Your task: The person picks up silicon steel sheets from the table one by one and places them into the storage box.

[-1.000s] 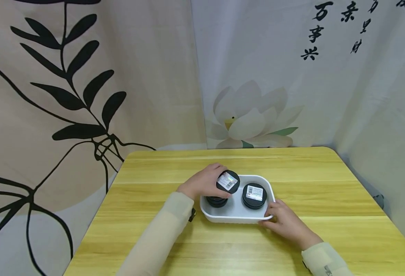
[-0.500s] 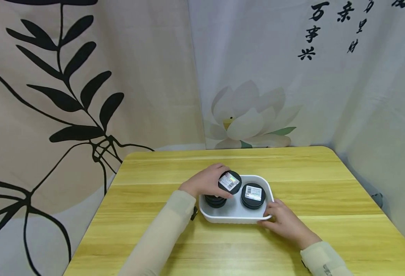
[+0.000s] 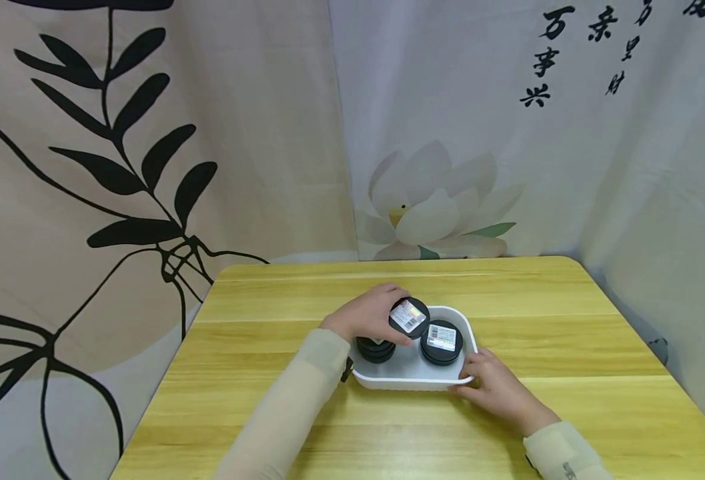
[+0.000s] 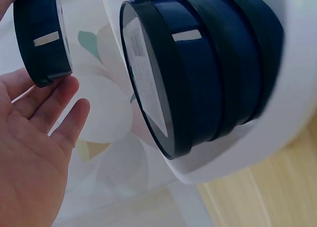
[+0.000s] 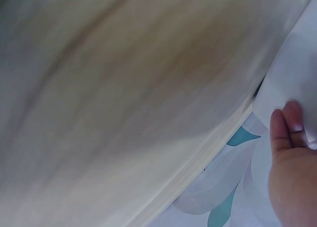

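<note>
My left hand point(image 3: 371, 315) grips a flat round black container point(image 3: 409, 317) by its side, tilted, its barcode label facing me. In the left wrist view this container point(image 4: 42, 34) shows a small pale sticker on its side. It is held over a white tray point(image 3: 415, 385), between two stacks of similar containers. The left stack point(image 3: 376, 352) is partly hidden under my hand; the right stack point(image 3: 442, 344) has a white label on top. My right hand point(image 3: 496, 388) holds the tray's near right corner, and its fingers point(image 5: 280, 133) lie against the tray wall in the right wrist view.
The tray stands on a yellow wood-grain table point(image 3: 304, 427) with rounded far corners. Behind it hangs a printed curtain point(image 3: 268, 133) with dark leaves, a pale lotus and black characters.
My left hand has moved slightly right with the container, bringing it up to the right stack in the head view. My right hand stays at the tray's corner.
</note>
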{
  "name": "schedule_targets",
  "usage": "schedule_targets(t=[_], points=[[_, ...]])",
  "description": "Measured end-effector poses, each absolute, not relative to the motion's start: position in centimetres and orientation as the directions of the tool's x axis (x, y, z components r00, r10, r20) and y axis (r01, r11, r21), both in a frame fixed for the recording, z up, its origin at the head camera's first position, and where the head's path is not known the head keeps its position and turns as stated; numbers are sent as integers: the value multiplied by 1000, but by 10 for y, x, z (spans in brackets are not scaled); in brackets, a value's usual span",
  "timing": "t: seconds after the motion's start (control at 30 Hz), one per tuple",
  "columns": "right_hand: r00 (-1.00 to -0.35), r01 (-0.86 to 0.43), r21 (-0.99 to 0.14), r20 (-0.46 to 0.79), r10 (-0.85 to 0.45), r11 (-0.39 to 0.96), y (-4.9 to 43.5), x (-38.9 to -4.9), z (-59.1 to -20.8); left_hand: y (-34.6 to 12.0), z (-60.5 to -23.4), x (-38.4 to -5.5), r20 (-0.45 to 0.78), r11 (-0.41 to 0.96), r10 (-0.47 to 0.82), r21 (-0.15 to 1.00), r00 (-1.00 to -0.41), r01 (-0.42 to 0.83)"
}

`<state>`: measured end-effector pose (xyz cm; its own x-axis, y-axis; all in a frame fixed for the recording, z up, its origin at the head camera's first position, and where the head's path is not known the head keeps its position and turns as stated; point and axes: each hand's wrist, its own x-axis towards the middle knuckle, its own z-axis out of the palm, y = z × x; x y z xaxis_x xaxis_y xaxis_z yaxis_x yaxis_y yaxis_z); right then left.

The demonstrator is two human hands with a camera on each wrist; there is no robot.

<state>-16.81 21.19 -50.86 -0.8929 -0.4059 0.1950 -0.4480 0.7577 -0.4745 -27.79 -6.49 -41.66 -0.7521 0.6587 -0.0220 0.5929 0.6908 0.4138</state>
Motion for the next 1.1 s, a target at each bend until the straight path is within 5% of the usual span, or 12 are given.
schedule_targets(t=[1.1], points=[[-882,-468,-473,205,-423,746,213,-168,-509,-38,-424,-278,-28,665,696,403,-718,629]])
